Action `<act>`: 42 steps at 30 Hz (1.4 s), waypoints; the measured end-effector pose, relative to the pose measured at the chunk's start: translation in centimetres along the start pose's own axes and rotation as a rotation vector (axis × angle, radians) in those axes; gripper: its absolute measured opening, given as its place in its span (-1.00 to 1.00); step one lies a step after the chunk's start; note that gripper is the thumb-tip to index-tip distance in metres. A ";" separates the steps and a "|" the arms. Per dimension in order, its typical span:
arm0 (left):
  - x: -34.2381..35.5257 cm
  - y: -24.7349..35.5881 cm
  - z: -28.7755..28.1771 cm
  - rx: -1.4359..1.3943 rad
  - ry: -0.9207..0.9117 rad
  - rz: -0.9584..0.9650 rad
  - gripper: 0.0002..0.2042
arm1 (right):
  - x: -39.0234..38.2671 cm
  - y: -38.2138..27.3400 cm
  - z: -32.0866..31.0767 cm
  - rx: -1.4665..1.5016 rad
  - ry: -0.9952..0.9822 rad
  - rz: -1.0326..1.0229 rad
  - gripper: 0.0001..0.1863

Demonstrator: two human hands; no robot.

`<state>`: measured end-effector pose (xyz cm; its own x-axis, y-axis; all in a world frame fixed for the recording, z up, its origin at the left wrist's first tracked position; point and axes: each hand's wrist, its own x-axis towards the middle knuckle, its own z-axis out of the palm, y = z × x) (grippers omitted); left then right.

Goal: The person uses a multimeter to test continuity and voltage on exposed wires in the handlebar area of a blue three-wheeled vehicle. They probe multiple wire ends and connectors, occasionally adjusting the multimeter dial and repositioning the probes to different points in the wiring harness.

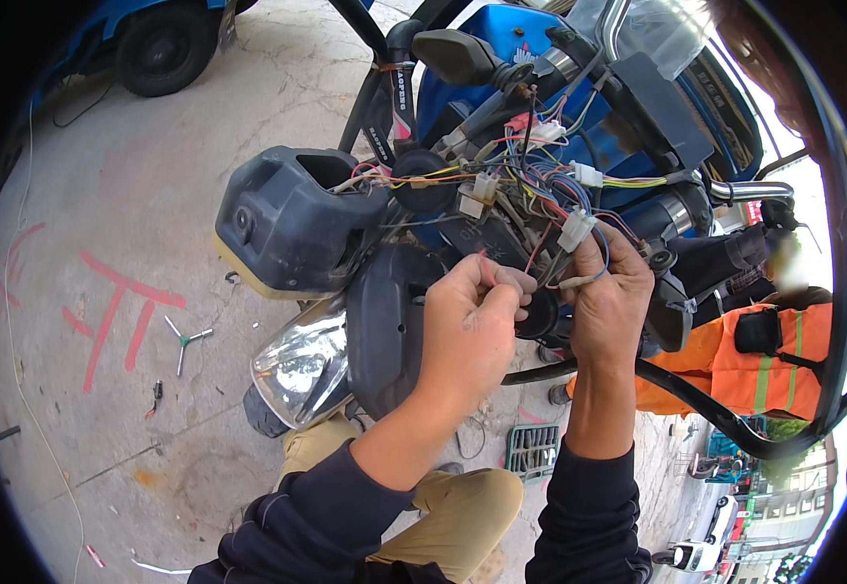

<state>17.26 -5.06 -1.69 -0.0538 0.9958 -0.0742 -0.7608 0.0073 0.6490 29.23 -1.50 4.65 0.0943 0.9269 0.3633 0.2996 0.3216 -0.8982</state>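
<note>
Both my hands work in a tangle of coloured wires at the opened front of a blue vehicle. My left hand is closed in a pinch, a thin red wire showing at its fingers; the very tips are partly hidden. Beside it, my right hand grips a wire in a pale sleeve between thumb and fingers. Just above that hand hangs a white plug connector. Other white connectors sit among the wires.
A dark plastic headlamp housing and a chrome headlight hang left of my hands. A black tube frame curves around the right. A three-armed wrench lies on the concrete. A person in an orange vest stands at the right.
</note>
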 end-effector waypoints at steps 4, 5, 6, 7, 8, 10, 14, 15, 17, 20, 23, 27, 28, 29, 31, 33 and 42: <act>0.1 0.7 0.4 -0.158 0.002 0.026 -0.90 | 0.0 -0.1 -0.2 0.005 -0.024 0.030 -0.77; 0.8 1.1 0.5 -0.142 0.004 -0.001 -0.89 | 0.0 -0.2 -0.4 -0.007 -0.041 0.033 -0.77; 1.5 1.4 0.8 -0.135 -0.037 0.003 -0.88 | 0.0 -0.2 -0.6 -0.024 -0.052 0.041 -0.77; 2.4 1.8 1.0 -0.123 -0.053 -0.030 -0.86 | -0.1 -0.3 -0.7 -0.043 -0.066 0.032 -0.77; 3.0 2.1 1.2 -0.128 -0.077 -0.035 -0.83 | -0.1 -0.4 -0.9 -0.067 -0.073 0.029 -0.77; 3.3 2.4 1.7 -0.095 -0.047 -0.018 -0.80 | -0.1 -0.4 -1.1 -0.085 -0.081 0.027 -0.78; 3.2 2.4 2.3 -0.124 0.003 -0.034 -0.82 | -0.1 0.0 -0.9 -0.125 -0.113 -0.025 -0.80; 3.4 2.2 2.4 -0.144 0.009 -0.022 -0.82 | 0.0 0.1 -0.8 -0.153 -0.124 -0.050 -0.81; 4.0 2.0 2.5 -0.197 0.038 -0.033 -0.82 | 0.0 0.2 -0.9 -0.196 -0.146 -0.100 -0.85; 4.6 1.6 2.6 -0.265 0.064 -0.067 -0.83 | -0.2 0.4 -1.3 -0.263 -0.167 -0.182 -0.91; 4.6 1.2 2.9 -0.330 0.110 -0.086 -0.83 | 0.3 0.7 -1.4 -0.510 -0.146 -0.419 -0.85; 4.8 0.8 3.3 -0.365 0.118 -0.093 -0.81 | 0.8 1.0 -1.3 -0.599 -0.138 -0.633 -0.77; 4.8 0.8 3.2 -0.364 0.115 -0.090 -0.81 | 0.8 0.9 -1.4 -0.591 -0.144 -0.606 -0.77; 4.9 0.7 3.2 -0.368 0.092 -0.086 -0.82 | 0.7 0.8 -1.6 -0.581 -0.150 -0.587 -0.77; 5.1 0.9 2.5 -0.397 0.014 -0.124 -0.84 | 0.5 0.5 -1.9 -0.562 -0.182 -0.552 -0.77; 5.3 0.9 1.9 -0.384 -0.048 -0.156 -0.87 | 0.7 0.3 -2.0 -0.545 -0.229 -0.526 -0.76; 5.5 2.1 1.3 -0.150 -0.067 -0.148 -0.90 | 1.1 -0.2 -1.6 -0.547 -0.251 -0.490 -0.72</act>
<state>16.20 0.50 0.19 0.1051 0.9888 -0.1064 -0.8453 0.1452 0.5143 30.83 -0.90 5.66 -0.3677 0.7409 0.5621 0.6839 0.6250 -0.3764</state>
